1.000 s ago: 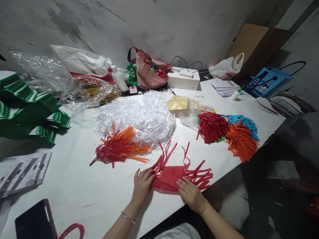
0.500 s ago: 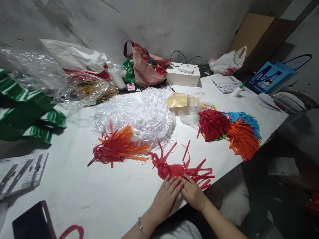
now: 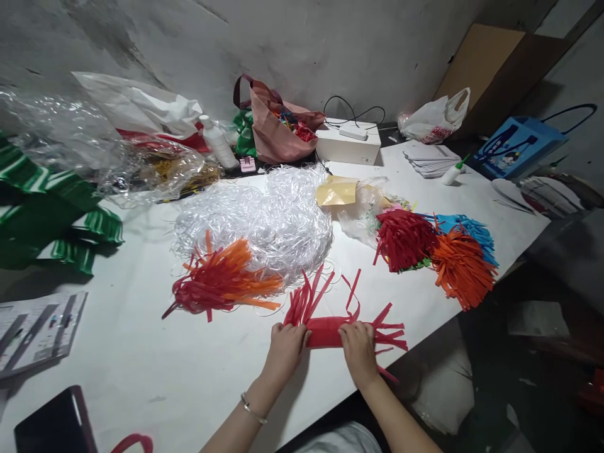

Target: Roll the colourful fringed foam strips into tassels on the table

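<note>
Both hands gripped the rolled red fringed paper [image 3: 330, 330] on the white bench [image 3: 141, 352]: left hand [image 3: 285, 349] clamped its left end, right hand [image 3: 357, 346] its right end.

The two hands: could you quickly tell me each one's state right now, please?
Left hand: closed on the red fringed paper, left end.
Right hand: closed on its right end.

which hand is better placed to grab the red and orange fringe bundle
Left, probably. The left hand holds the left end of the red fringed paper, and the red and orange fringe bundle lies beyond it on that side; the right hand would have to cross over.
</note>
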`<state>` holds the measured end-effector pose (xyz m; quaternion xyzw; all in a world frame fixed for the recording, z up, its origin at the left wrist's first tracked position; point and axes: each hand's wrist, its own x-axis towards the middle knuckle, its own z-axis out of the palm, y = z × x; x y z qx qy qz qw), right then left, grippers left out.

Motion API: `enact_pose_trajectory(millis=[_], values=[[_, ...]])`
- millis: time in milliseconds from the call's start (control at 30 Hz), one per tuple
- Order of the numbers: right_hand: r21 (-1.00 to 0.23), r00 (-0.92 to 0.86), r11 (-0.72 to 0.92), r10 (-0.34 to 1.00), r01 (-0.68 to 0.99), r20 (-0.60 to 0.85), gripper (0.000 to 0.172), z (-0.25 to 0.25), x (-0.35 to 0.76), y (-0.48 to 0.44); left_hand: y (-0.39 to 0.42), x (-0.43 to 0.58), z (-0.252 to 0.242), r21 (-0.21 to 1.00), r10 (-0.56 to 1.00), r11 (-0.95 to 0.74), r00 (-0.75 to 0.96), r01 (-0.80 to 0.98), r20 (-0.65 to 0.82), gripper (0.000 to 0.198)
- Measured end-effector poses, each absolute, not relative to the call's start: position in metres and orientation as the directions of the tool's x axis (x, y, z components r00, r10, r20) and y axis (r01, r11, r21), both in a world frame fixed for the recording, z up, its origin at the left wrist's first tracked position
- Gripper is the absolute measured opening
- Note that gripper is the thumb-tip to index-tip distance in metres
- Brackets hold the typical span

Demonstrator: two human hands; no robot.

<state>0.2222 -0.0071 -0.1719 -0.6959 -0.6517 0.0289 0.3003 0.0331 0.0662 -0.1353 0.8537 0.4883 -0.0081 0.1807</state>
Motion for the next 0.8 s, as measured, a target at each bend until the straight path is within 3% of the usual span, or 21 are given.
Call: enact_pose_trajectory(millis=[100,267,500,567,667,800], values=[[-0.413,0.204,-0.055,0.924,0.909,0.325,0.038,-0.176,0.221,0.006,0.076,0.047,-0.136,0.259,0.867,-0.391,0.448,0.883,-0.219,0.039],[-0.378,0.202,-0.066,0.921,0.924,0.334,0.038,-0.183,0.220,0.014,0.085,0.058,-0.136,0.218,0.889,-0.332,0.382,0.918,-0.254,0.038],[-0.351,0.242,-0.095,0.883,0.932,0.402,0.024,-0.170,0.230,0.015,0.086,0.061,-0.133,0.197,0.888,-0.323,0.369,0.926,-0.276,0.038],[-0.343,0.119,0.038,0.897,0.939,0.425,0.018,-0.163,0.233,0.008,0.086,0.060,-0.134,0.198,0.887,-0.325,0.371,0.925,-0.275,0.039],[-0.320,-0.203,0.354,0.884,0.879,0.421,0.020,-0.163,0.231,-0.006,0.086,0.061,-0.137,0.205,0.887,-0.330,0.377,0.921,-0.267,0.038],[-0.302,-0.257,0.399,0.872,0.866,0.416,0.028,-0.179,0.227,-0.009,0.088,0.060,-0.136,0.223,0.891,-0.330,0.381,0.917,-0.248,0.035]])
